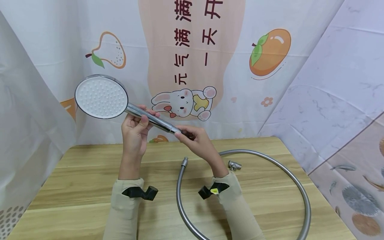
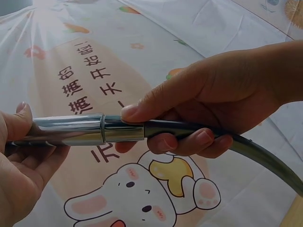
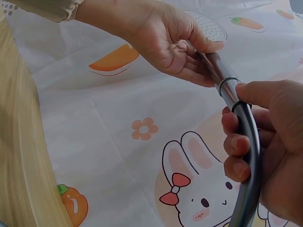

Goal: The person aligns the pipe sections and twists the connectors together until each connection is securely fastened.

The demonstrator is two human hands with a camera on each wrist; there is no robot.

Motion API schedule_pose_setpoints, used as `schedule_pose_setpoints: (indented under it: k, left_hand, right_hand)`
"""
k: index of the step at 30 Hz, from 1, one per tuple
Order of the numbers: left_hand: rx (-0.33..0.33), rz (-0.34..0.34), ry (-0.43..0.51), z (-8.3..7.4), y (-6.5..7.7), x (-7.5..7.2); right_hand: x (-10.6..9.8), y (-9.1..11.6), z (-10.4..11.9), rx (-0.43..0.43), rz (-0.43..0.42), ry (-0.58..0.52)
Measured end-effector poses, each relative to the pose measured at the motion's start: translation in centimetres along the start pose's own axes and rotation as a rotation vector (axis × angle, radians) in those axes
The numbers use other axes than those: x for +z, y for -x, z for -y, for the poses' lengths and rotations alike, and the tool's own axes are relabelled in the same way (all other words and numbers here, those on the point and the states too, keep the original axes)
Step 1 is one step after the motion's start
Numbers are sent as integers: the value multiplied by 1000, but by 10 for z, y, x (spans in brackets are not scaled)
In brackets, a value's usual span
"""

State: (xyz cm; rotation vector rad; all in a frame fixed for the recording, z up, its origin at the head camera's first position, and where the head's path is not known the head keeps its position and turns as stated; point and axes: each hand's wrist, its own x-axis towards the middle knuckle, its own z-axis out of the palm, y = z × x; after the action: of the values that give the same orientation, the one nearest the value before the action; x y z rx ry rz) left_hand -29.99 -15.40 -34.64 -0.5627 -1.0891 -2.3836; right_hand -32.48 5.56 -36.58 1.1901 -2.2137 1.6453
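Observation:
My left hand [image 1: 133,136] grips the chrome handle [image 1: 150,117] of a hand shower [image 1: 101,96], raised above the table with its round white spray face toward me. At the handle's lower end, my right hand [image 1: 198,141] pinches the chrome end fitting [image 2: 124,127] of a grey shower hose [image 3: 250,142], fingers curled round it. Fitting and handle meet in one line; how far they are threaded cannot be seen. From the right hand the hose loops over the table, and its other end [image 1: 184,162] lies between my forearms.
A small chrome tee-shaped fitting [image 1: 234,165] lies on the wooden table [image 1: 75,186], just right of my right wrist. Printed cloth [image 1: 240,110] hangs behind the table and along both sides. Each sleeve carries a black wrist mount [image 1: 141,192].

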Motion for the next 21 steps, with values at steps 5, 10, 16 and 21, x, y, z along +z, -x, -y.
schedule_pose_setpoints:
  k: [5,10,16,21]
  left_hand:
    - [17,-10,-6,1,0,0]
    - [27,-23,-20,1,0,2]
    - [48,-29,-15,1,0,2]
    - [62,-26,-21,1,0,2]
  right_hand:
    - [2,0,-1,-8,-32,-24]
    - [6,1,0,-49,-94,-5]
    - [10,0,1,-108,-153,46]
    - [10,0,1,-125,-163,49]
